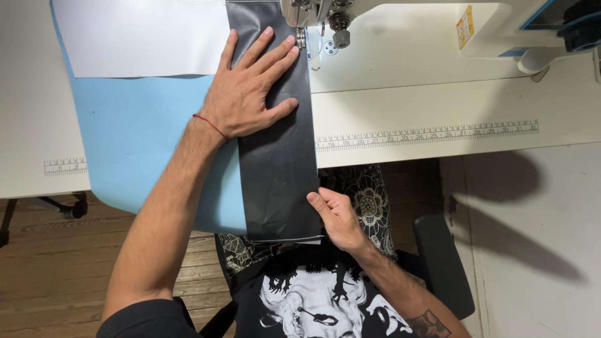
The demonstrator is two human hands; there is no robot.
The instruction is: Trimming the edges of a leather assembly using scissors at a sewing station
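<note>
black strip: on table, running under sewing machine, over blue sheet | left hand: flat, fingers spread, pressing it | right hand: pinching near edge | likely limp, slick, light; hold by edges.

Long black strip, seemingly coated fabric, flat, overhanging table edge, stitched end nearest
</note>
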